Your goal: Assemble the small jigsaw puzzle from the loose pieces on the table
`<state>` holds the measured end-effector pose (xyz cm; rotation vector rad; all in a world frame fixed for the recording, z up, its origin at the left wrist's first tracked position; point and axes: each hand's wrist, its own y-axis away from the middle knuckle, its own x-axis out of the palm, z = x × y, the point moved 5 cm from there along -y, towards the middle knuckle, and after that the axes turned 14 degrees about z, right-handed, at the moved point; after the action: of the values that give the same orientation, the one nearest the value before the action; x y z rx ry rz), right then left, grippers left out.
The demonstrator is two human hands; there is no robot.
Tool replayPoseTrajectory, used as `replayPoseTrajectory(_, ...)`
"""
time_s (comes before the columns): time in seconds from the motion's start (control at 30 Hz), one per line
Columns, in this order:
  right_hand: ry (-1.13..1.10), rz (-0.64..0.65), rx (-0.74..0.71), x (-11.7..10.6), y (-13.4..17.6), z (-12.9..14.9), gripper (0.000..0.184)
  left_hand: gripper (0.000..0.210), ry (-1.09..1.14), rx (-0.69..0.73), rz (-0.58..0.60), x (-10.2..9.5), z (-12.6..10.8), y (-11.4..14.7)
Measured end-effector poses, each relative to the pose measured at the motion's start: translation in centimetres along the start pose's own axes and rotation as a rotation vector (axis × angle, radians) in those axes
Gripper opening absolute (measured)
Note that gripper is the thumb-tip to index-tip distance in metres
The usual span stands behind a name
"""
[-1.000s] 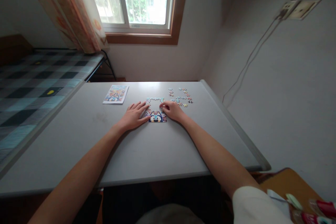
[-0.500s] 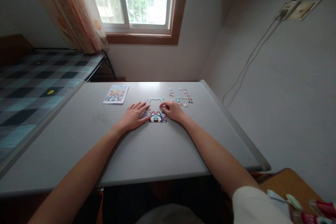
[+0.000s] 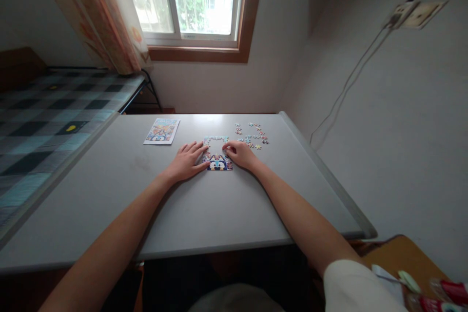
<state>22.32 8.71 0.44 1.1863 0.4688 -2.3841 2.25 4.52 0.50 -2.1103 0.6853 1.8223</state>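
A jigsaw puzzle (image 3: 218,164) lies on the grey table, its border and lower part joined around an open middle. My left hand (image 3: 188,160) rests flat with fingers spread, its fingertips and thumb touching the puzzle's left side. At the puzzle's right side is my right hand (image 3: 239,152), thumb and forefinger pinched together. Whatever sits between those fingertips is too small to make out. Loose jigsaw pieces (image 3: 252,136) are scattered just beyond my right hand. Left of the puzzle lies a printed picture sheet (image 3: 162,131) with a similar cartoon face.
The table (image 3: 219,214) has a raised rim along its right side, near the wall. A bed (image 3: 66,117) with a checked cover stands to the left. At the lower right, a wooden stool (image 3: 409,253) carries jars with red labels. A cable (image 3: 343,90) hangs from a wall socket.
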Motion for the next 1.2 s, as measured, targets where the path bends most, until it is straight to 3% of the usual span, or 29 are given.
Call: replayPoseTrajectory(1.2, 0.013, 0.0, -0.004, 0.05, -0.01, -0.08, 0.022, 0.06, 0.009, 0.002, 0.001, 0.06, 0.12, -0.06)
